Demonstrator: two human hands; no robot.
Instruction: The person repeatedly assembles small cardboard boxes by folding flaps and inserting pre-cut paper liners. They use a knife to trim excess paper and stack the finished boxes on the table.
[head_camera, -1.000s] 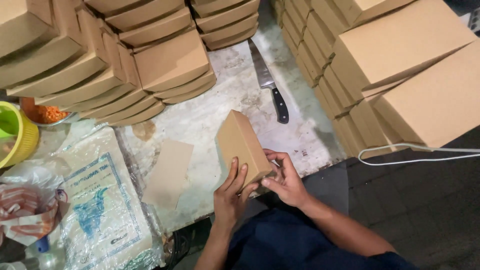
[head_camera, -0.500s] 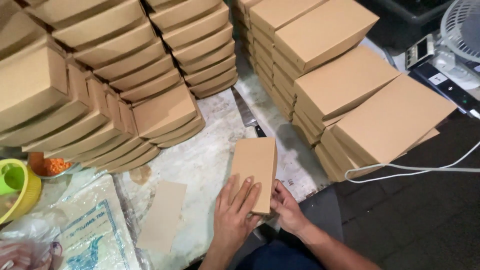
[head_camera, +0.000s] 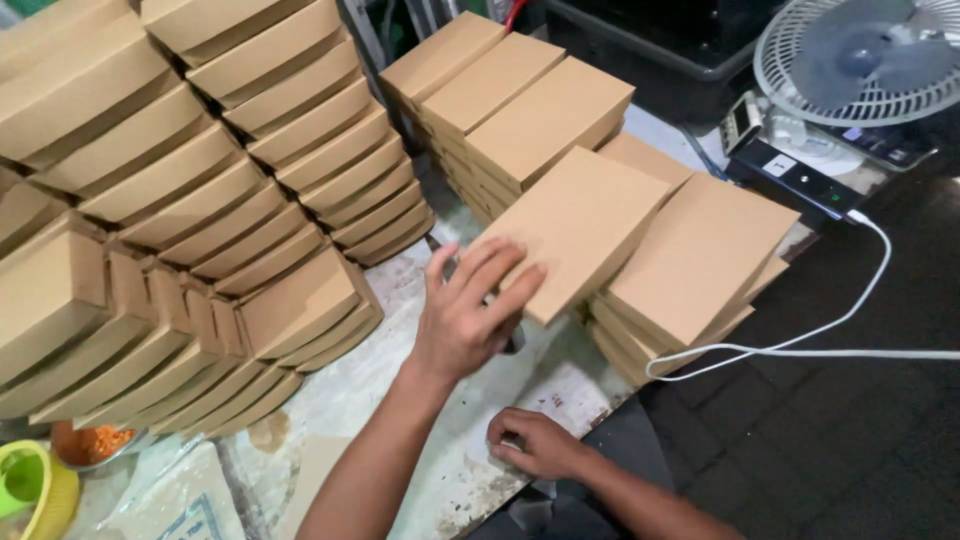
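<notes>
Left hand (head_camera: 470, 315), fingers spread, presses a brown box (head_camera: 575, 230) atop the right-hand stack (head_camera: 690, 290); right hand (head_camera: 535, 440) rests curled, empty, on the near table edge (head_camera: 470, 480); overhanging, the box could slide off.

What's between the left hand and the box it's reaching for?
Nothing visible. The left hand has its fingertips at the near edge of the box, which lies tilted atop the right-hand stacks.

A round white electric fan (head_camera: 862, 62) stands beside a thin white cable (head_camera: 800, 350); a yellow-green plastic bowl (head_camera: 35, 490) sits lower left on the worn tabletop (head_camera: 470, 470).
</notes>
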